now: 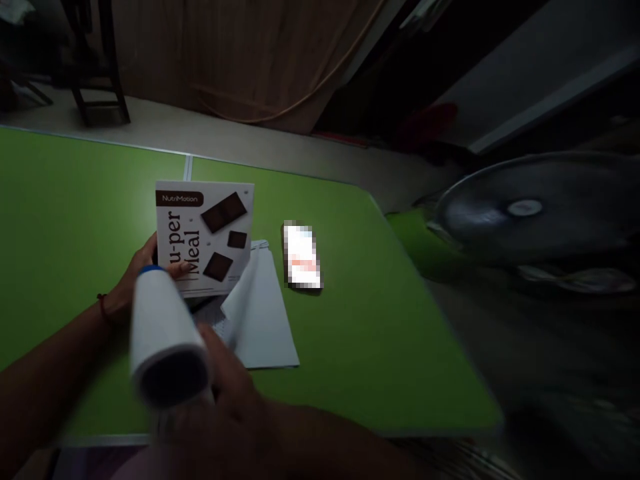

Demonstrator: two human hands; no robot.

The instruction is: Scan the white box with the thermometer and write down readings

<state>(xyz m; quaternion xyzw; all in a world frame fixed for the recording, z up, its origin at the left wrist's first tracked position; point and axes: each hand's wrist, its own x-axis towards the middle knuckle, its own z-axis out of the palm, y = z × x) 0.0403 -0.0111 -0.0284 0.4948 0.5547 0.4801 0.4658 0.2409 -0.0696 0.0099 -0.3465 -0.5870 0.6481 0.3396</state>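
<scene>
My left hand (145, 267) grips the left side of a white carton (235, 257) with brown bars printed on it, thumb across the front. The carton stands tilted up over the table, its label reading "NutriMotion". In the near foreground my right hand (227, 373), blurred, is closed round a white gun-shaped device (163, 327). The device has a blue front end and a dark oval back facing me; its front end points at the carton. Its grip is mostly hidden by my fingers. Under and right of the carton lie white papers (267, 320), with one sheet lifted.
A phone with a lit, pixelated screen (303, 257) lies right of the papers on the green table (380, 360). Beyond the right edge is a large round metal lid or tray (570, 200). A dark chair (100, 87) stands on the floor at the far left.
</scene>
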